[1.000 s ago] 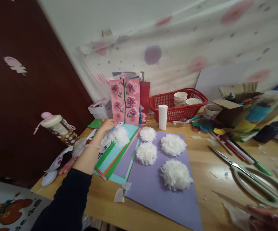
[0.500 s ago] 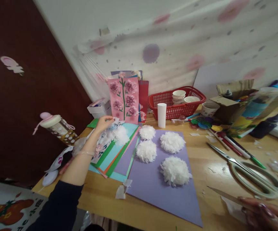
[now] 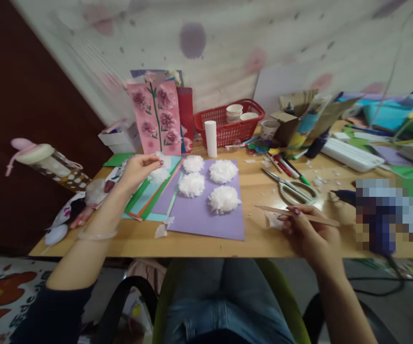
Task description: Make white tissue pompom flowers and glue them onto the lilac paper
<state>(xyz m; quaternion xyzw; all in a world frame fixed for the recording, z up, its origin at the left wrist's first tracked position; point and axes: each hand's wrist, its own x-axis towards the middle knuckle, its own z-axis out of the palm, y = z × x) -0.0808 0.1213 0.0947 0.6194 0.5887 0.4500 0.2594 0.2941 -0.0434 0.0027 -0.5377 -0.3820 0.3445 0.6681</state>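
Observation:
My left hand (image 3: 138, 168) reaches over the stack of coloured paper sheets (image 3: 148, 193) and pinches a small piece of white tissue (image 3: 160, 156) between thumb and fingers, just above a white tissue flower (image 3: 159, 175). My right hand (image 3: 308, 231) rests near the table's front edge, closed on a thin wooden stick (image 3: 295, 215) that points left and right. Several fluffy white tissue flowers (image 3: 224, 198) lie on a purple sheet (image 3: 206, 217) between the two hands.
Scissors (image 3: 292, 188) and markers (image 3: 287, 167) lie right of the purple sheet. A red basket (image 3: 233, 126) with paper cups, a white roll (image 3: 211, 138) and a pink flower card (image 3: 156, 117) stand at the back. A spotted bottle (image 3: 45, 162) sits at the left.
The view has pulled back and down, showing my lap and both arms. My left hand lifted a bit of tissue off the flower; my right hand with the stick came fully into view.

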